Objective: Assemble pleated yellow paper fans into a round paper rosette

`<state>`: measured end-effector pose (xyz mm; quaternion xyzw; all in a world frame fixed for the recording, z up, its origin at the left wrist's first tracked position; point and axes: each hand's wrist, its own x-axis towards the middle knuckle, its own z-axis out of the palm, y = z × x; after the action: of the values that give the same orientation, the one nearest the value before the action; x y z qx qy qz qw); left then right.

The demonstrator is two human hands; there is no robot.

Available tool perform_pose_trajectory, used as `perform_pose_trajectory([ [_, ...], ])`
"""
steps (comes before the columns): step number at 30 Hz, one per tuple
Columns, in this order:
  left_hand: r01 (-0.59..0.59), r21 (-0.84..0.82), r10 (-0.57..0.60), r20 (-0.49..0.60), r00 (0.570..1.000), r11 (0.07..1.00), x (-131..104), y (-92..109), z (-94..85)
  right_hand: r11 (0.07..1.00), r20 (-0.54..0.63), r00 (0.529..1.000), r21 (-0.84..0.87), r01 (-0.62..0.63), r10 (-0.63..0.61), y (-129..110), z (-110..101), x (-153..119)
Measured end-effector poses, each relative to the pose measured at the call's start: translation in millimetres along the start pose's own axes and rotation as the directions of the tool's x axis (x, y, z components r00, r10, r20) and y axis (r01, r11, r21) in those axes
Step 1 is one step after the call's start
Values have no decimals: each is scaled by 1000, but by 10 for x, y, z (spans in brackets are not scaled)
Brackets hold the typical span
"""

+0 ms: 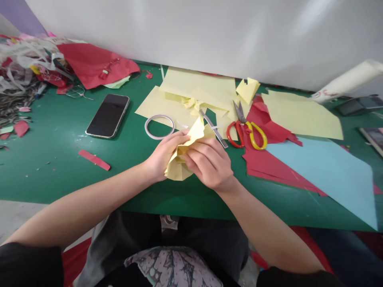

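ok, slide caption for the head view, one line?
Left hand and right hand hold folded yellow paper over green table, phone at left, scissors at right.

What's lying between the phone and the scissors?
The head view shows a ring of tape, flat yellow sheets and metal tweezers, with the folded yellow paper held up in front.

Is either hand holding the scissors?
No, the scissors lie on the worktop beyond the hands, while the left hand and right hand both hold folded yellow paper.
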<state>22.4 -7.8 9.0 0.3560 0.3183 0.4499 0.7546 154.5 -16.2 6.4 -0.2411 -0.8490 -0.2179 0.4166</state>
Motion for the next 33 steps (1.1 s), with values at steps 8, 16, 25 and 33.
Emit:
perform_pose_trajectory([
  [8,23,-113,-25,-11,1000,993,-18,3,2,997,-225,974,-64,-33,18,9,48,4],
  [16,17,-141,-13,29,999,990,-13,14,-43,961,-280,951,-199,-193,133,-2,50,43],
  [25,-6,-100,10,40,999,995,-1,23,-56,976,-110,990,-186,-110,91,19,61,-11],
  [33,-26,-35,26,18,1000,999,-17,64,-36,981,-123,992,-192,-38,14,63,69,-7],
])
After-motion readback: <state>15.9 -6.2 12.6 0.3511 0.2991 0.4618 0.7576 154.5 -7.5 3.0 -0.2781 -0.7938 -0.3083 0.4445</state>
